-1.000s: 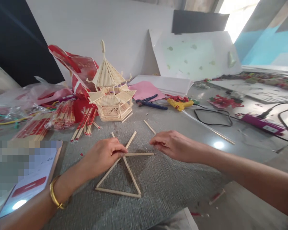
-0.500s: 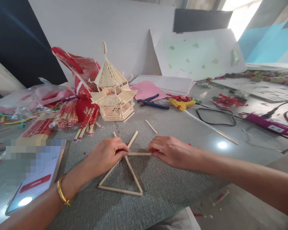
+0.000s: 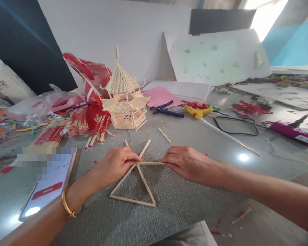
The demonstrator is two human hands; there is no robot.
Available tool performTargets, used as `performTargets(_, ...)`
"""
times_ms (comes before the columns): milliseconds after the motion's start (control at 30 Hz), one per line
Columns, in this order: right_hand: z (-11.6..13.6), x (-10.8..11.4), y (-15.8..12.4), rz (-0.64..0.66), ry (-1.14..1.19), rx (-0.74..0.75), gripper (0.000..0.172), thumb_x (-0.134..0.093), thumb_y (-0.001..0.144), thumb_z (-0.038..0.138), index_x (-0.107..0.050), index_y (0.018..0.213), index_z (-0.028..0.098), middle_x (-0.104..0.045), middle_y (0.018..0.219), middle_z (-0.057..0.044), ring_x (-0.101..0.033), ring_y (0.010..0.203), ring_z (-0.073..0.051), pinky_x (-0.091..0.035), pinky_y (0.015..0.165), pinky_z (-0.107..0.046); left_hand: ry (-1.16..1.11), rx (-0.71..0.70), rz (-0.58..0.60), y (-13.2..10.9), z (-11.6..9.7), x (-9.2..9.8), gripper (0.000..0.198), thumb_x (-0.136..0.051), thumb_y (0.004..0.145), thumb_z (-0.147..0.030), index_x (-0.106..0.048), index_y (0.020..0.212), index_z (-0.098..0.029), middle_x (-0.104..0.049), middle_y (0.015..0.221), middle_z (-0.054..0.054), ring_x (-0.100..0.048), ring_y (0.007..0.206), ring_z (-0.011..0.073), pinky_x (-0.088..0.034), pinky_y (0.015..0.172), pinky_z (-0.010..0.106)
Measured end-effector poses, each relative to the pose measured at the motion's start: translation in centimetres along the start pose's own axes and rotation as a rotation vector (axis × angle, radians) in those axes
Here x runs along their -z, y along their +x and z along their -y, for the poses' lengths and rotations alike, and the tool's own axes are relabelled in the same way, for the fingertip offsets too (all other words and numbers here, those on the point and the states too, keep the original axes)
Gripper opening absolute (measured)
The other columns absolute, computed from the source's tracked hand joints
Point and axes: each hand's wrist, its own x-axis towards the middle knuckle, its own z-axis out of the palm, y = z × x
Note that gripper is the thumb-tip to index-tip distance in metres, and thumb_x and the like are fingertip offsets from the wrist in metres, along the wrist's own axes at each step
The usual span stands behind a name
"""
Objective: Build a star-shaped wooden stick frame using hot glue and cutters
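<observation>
**Right hand took the free end of the short stick**

The frame (image 3: 132, 201), a flat triangle of thin wooden sticks whose two long sides crossed at the top, lay on the grey mat (image 3: 179, 201) in front of the person. The left hand (image 3: 118, 164) stayed at the crossing, with thumb and fingers closed in a pinch on the sticks there. The short stick (image 3: 151, 163) ran from this crossing toward 3 o'clock, flat on the mat.

One second before, the right hand (image 3: 187, 163) was just beyond the free end of the short stick and did not touch it. Then it came in from 3 o'clock, and its fingertips were now closed on that end. So the short stick was held at both ends, one end pressed to the crossing. I judged that the joint was being kept steady, not yet fixed; no glue could be seen on it.

At 12 o'clock from the frame stood a stick pagoda (image 3: 124, 102), and a loose stick (image 3: 164, 135) lay at about 1 o'clock, apart from both hands. Pliers (image 3: 165, 109) and a yellow glue gun (image 3: 197, 111) lay further at 1 o'clock, untouched. A phone (image 3: 48, 184) lay at 9 o'clock, beside the left forearm
</observation>
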Motion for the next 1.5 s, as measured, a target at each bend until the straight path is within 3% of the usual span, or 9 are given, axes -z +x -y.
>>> performTargets(167,-0.1,0.7,-0.1,0.015,0.050,-0.156,0.027,-0.044,0.092,0.018,-0.060,0.114,0.015,-0.067,0.088,-0.005,-0.063,0.078,-0.013,-0.046,0.070,-0.023,-0.001,0.006,0.035,-0.1,-0.2,0.1,0.024,-0.050,0.089,-0.019,-0.071,0.100,-0.025,-0.066,0.090,0.002,-0.061,0.082,0.0145,-0.044,0.074,0.026)
performTargets(467,-1.6,1.2,-1.3,-0.067,0.050,-0.182,0.028,-0.042,0.090,0.017,-0.058,0.113,0.016,-0.068,0.093,-0.004,-0.063,0.079,-0.012,-0.044,0.071,-0.023,0.046,-0.026,0.039,-0.2,-0.1,0.0,0.025,-0.049,0.089,-0.017,-0.071,0.099,-0.025,-0.065,0.089,0.002,-0.061,0.081,0.0151,-0.044,0.073,0.027)
performTargets(600,-2.1,1.9,-1.5,-0.190,0.012,-0.243,0.021,-0.043,0.090,0.022,-0.062,0.097,0.017,-0.066,0.083,-0.003,-0.058,0.068,-0.010,-0.042,0.065,-0.022,0.034,-0.010,0.048,-0.2,-0.2,0.0,0.025,-0.049,0.089,-0.016,-0.071,0.099,-0.024,-0.065,0.090,0.002,-0.061,0.081,0.0150,-0.044,0.074,0.027)
performTargets(733,-3.8,3.3,-1.5,-0.310,0.018,-0.396,0.017,-0.048,0.085,0.027,-0.061,0.086,0.017,-0.063,0.072,-0.002,-0.054,0.060,-0.011,-0.040,0.060,-0.023,0.028,-0.011,0.045,-0.3,-0.3,0.0,0.024,-0.050,0.089,-0.016,-0.070,0.099,-0.023,-0.065,0.090,0.002,-0.061,0.082,0.0148,-0.044,0.074,0.027)
performTargets(867,-6.0,5.0,-1.9,-0.520,0.311,-0.534,0.022,-0.057,0.078,0.040,-0.057,0.082,0.019,-0.059,0.072,-0.002,-0.054,0.064,-0.014,-0.041,0.059,-0.027,0.046,-0.029,0.036,-0.4,0.0,-0.1,0.025,-0.049,0.089,-0.016,-0.070,0.099,-0.024,-0.065,0.089,0.001,-0.061,0.081,0.0148,-0.043,0.072,0.027)
performTargets(1000,-6.2,5.8,-1.8,-0.668,0.510,-0.510,0.029,-0.061,0.076,0.047,-0.052,0.072,0.019,-0.051,0.065,0.000,-0.047,0.061,-0.012,-0.038,0.057,-0.027,0.060,-0.035,0.032,-0.3,0.0,-0.1,0.024,-0.048,0.089,-0.017,-0.069,0.101,-0.023,-0.066,0.091,0.002,-0.061,0.083,0.0156,-0.044,0.075,0.028)
performTargets(1067,-5.6,5.6,-1.4,-0.620,0.503,-0.489,0.030,-0.061,0.076,0.047,-0.052,0.068,0.019,-0.048,0.061,0.001,-0.043,0.058,-0.011,-0.036,0.055,-0.026,0.067,-0.035,0.025,-0.4,-0.1,0.1,0.024,-0.047,0.090,-0.019,-0.069,0.102,-0.022,-0.067,0.093,0.003,-0.062,0.085,0.0163,-0.044,0.076,0.029)
performTargets(1367,-2.3,3.1,1.5,-0.135,0.523,-0.400,0.029,-0.056,0.080,0.040,-0.056,0.068,0.014,-0.052,0.056,0.002,-0.045,0.052,-0.007,-0.036,0.050,-0.020,0.162,-0.052,-0.112,-1.4,-0.7,2.5,0.023,-0.048,0.091,-0.023,-0.068,0.101,-0.023,-0.067,0.092,0.000,-0.062,0.084,0.0156,-0.044,0.075,0.029)
performTargets(1500,-1.1,2.2,2.7,-0.062,0.360,-0.204,0.027,-0.048,0.089,0.030,-0.059,0.071,0.013,-0.054,0.058,0.001,-0.046,0.052,-0.006,-0.035,0.052,-0.019,0.168,0.010,-0.176,-2.6,-0.7,2.3,0.021,-0.049,0.090,-0.023,-0.069,0.097,-0.021,-0.068,0.091,0.001,-0.063,0.084,0.0162,-0.045,0.075,0.030)
